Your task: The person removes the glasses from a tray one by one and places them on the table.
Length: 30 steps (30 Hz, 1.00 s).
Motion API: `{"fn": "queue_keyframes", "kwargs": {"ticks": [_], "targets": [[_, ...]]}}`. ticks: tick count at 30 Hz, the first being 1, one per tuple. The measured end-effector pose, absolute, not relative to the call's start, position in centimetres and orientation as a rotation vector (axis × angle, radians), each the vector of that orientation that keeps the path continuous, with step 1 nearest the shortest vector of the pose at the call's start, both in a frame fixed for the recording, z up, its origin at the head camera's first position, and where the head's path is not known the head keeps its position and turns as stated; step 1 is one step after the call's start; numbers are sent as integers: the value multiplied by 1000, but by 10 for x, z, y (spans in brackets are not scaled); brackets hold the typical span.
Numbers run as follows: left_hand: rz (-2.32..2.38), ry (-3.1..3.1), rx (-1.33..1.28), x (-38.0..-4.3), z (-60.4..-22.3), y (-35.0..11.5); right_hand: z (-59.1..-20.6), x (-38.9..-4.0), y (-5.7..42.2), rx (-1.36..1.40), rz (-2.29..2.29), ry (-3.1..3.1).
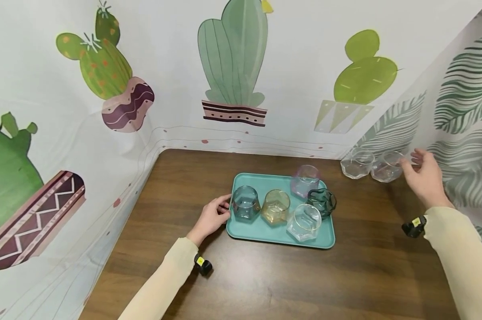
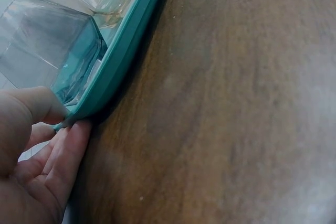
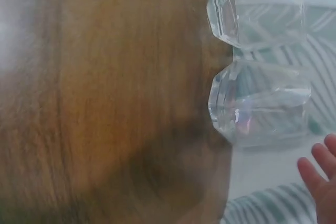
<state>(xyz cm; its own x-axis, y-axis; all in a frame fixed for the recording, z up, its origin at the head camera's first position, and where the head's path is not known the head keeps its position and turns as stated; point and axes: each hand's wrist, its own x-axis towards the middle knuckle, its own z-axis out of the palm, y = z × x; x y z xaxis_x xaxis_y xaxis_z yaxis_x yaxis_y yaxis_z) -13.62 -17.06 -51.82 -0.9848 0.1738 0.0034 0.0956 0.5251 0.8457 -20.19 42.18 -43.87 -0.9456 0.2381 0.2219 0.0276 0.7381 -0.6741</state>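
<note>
My left hand (image 1: 212,218) pinches the left rim of a teal tray (image 1: 260,238), thumb above and fingers below, as the left wrist view shows. On the tray stand a blue-grey glass (image 1: 245,205), an amber glass (image 1: 276,209), a clear glass (image 1: 304,226), a pink-tinted glass (image 1: 304,183) and a dark green cup (image 1: 322,202) with a handle. At the table's back right stand two clear tumblers, a left tumbler (image 1: 356,165) and a right tumbler (image 1: 386,169). Beside the right tumbler hovers my right hand (image 1: 425,180), fingers loosely bent; the right wrist view shows the visible fingertips apart from it.
The brown wooden table (image 1: 368,275) holds the tray near its middle. Behind it hangs a cloth (image 1: 177,66) printed with cactuses, and a leaf-patterned cloth (image 1: 464,146) borders the right side, close to the tumblers and my right hand.
</note>
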Motion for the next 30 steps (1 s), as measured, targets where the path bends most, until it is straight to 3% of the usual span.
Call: {"fn": "queue_keyframes", "kwargs": {"ticks": [9, 30], "targets": [[1460, 2684, 230, -136, -519, -170, -418, -182, 396, -190, 1046, -2452], [1472, 2670, 224, -136, -518, -170, -378, -152, 325, 136, 1083, -2541]]}}
